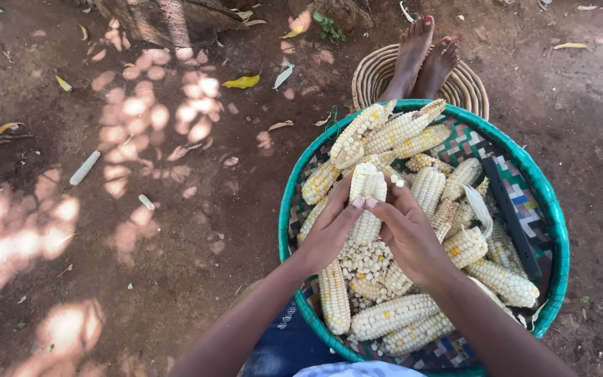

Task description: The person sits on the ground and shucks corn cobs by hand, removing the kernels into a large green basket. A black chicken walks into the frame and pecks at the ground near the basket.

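Note:
Both hands grip one pale maize cob (pixel 368 199) over a round woven basket with a green rim (pixel 554 230). My left hand (pixel 329 230) wraps the cob from the left, thumb pressed on its kernels. My right hand (pixel 407 230) clasps it from the right, thumb against the cob's side. Loose kernels (pixel 366 260) lie heaped under the cob. Several more dried cobs (pixel 392 315) fill the basket around my hands.
My bare feet (pixel 423 59) rest on a coiled straw mat (pixel 465 87) beyond the basket. A dark flat strip (pixel 514 220) lies in the basket's right side. Stripped cobs (pixel 84 167) and dry leaves (pixel 241 82) dot the dirt ground at left.

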